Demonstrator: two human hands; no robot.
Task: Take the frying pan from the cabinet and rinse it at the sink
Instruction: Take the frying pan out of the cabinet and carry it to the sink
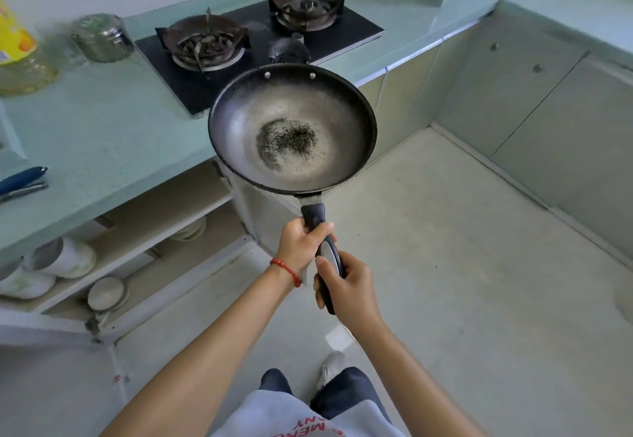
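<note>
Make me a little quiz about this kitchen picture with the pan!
1. True or false: both hands hold the frying pan by its handle.
2. What sits in the middle of the pan? A) an egg B) dark specks C) a spoon
3. Fill in: the wrist of the left hand wears a red ____.

Key:
1. True. The left hand grips nearer the pan, the right hand nearer the handle's end.
2. B. A patch of dark specks lies at the centre.
3. Bracelet.
</note>
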